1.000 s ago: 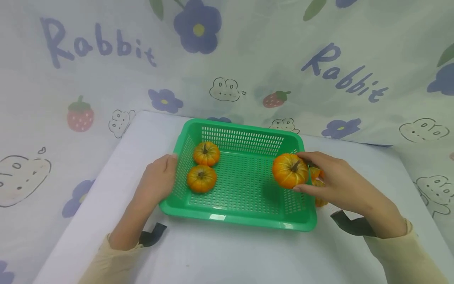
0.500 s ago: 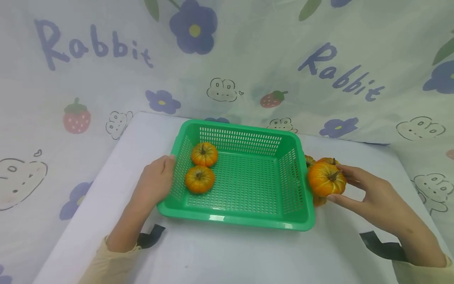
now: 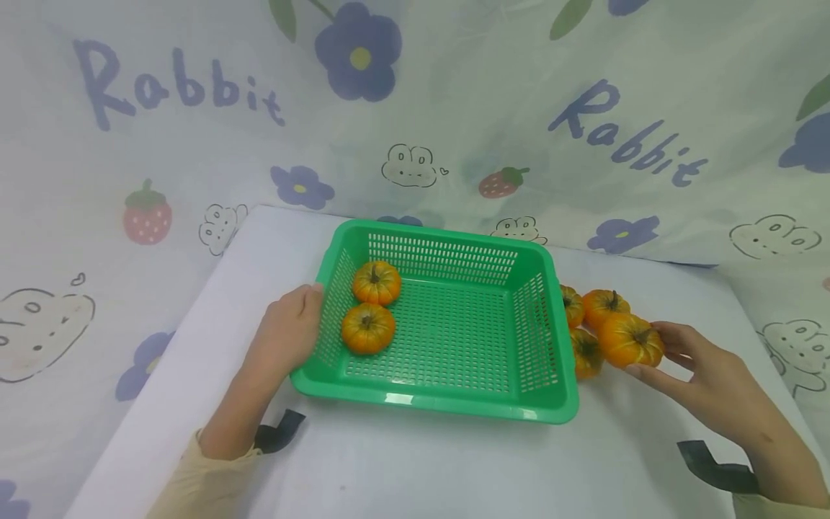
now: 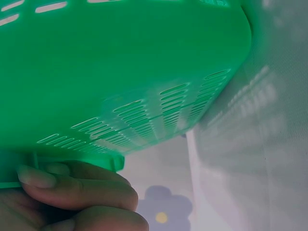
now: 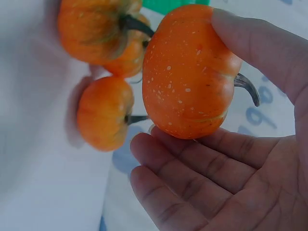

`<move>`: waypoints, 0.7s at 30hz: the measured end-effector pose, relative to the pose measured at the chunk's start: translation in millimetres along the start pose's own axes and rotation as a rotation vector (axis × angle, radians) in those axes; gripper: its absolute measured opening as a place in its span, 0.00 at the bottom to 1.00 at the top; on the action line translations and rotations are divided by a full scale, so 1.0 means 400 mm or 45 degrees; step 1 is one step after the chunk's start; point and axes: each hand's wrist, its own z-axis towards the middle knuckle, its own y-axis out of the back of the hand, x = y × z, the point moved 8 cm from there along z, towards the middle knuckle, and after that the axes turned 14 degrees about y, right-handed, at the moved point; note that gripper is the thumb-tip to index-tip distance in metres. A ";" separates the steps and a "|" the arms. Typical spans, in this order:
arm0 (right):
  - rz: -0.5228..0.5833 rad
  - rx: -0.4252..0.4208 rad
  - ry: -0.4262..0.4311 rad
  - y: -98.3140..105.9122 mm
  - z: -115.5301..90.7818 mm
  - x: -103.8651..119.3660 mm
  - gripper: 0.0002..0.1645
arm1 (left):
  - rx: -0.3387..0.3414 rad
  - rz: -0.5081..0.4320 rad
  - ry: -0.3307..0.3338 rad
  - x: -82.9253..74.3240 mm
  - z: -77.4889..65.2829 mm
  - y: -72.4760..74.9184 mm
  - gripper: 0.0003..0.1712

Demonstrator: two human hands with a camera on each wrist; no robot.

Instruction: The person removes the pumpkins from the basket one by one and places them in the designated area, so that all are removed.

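My left hand [image 3: 285, 328] grips the left rim of a green plastic basket [image 3: 441, 408]; in the left wrist view its fingers [image 4: 91, 190] curl under the rim. Between the thumb and fingers of my right hand [image 3: 710, 378] is a small orange pumpkin [image 3: 627, 342], out to the right of the basket. The right wrist view shows this pumpkin [image 5: 190, 77] from below, its stem toward the palm. Inside the basket, against its left side, sit two more pumpkins, a rear one [image 3: 377, 282] and a front one [image 3: 367, 329].
Beside the basket's right wall lie three other pumpkins: one at the back [image 3: 606, 307], one partly hidden by the rim [image 3: 572, 305] and one nearer [image 3: 586, 353]. All stand on a white table [image 3: 454, 468]. A printed cloth [image 3: 441, 94] hangs behind.
My right hand has carried its pumpkin from over the basket's right end out to the right and lower, beside the other pumpkins. The left hand has stayed on the rim.
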 end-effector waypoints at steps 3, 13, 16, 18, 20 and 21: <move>-0.016 -0.016 -0.023 0.002 -0.010 -0.025 0.54 | 0.002 0.000 0.005 0.000 -0.001 0.000 0.34; -0.010 -0.017 -0.113 -0.011 -0.030 -0.089 0.54 | 0.001 -0.004 0.001 -0.001 -0.003 0.001 0.34; 0.015 0.017 -0.107 -0.024 -0.031 -0.101 0.53 | -0.004 -0.005 0.000 -0.002 -0.003 0.002 0.34; 0.022 0.032 -0.095 -0.033 -0.031 -0.107 0.52 | -0.002 -0.007 0.001 -0.002 -0.003 0.002 0.34; 0.031 0.038 -0.086 -0.042 -0.031 -0.111 0.51 | 0.001 -0.008 0.002 -0.002 -0.003 0.001 0.34; 0.035 0.039 -0.078 -0.046 -0.031 -0.113 0.50 | 0.001 -0.007 0.002 -0.002 -0.003 0.001 0.34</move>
